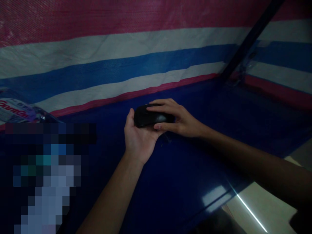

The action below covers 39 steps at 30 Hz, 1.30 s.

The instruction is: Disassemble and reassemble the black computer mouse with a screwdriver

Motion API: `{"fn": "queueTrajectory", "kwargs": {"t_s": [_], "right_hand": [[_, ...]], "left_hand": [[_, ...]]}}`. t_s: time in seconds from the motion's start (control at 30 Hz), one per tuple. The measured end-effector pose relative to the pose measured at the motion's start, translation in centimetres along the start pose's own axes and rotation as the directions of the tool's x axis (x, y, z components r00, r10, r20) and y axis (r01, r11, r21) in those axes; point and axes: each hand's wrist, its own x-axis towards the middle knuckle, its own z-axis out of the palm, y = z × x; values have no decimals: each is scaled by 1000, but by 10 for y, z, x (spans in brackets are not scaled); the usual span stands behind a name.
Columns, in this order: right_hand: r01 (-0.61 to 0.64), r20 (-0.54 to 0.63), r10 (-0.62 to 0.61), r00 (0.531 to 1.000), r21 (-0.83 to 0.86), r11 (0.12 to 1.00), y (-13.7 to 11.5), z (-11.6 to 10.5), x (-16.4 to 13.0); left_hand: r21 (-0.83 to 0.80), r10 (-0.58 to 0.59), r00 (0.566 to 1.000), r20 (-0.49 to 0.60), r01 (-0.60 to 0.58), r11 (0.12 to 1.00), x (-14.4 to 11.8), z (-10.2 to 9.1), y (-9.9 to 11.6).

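A black computer mouse [143,117] is held between my two hands, above a dark blue glossy tabletop [156,188]. My left hand [140,141] is palm up beneath the mouse, its thumb raised at the left end and its other fingers hidden under it. From the right, my right hand [179,118] wraps over the top and near side, fingers and thumb closed on the mouse. The underside of the mouse cannot be seen.
A striped red, white and blue plastic sheet [126,68] hangs behind the table. A dark pole [251,42] slants at the back right. Clear plastic packaging with red lettering [17,109] lies at the left, above a pixelated patch. Pale floor [263,208] shows at the lower right.
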Motion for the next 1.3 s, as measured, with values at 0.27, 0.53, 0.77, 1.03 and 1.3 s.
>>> {"fn": "queueTrajectory", "kwargs": {"t_s": [0.27,0.53,0.77,1.03,1.3], "right_hand": [[58,10,-58,998,-54,997,-2,-2,-1],[-130,-130,121,984,-66,989,11,-20,4],[-542,-63,603,795,-520,660,56,-22,-9],[-199,-116,175,978,-257,946,18,-18,2],[12,40,-9,999,-77,997,-3,-6,2]], "left_hand": [[47,3,999,-45,-1,999,0,1,0],[65,48,999,15,-49,997,3,-6,2],[129,44,998,-32,-40,991,2,-5,5],[227,31,995,-96,-8,974,1,0,0],[319,26,999,-32,-14,948,1,2,-7]]}}
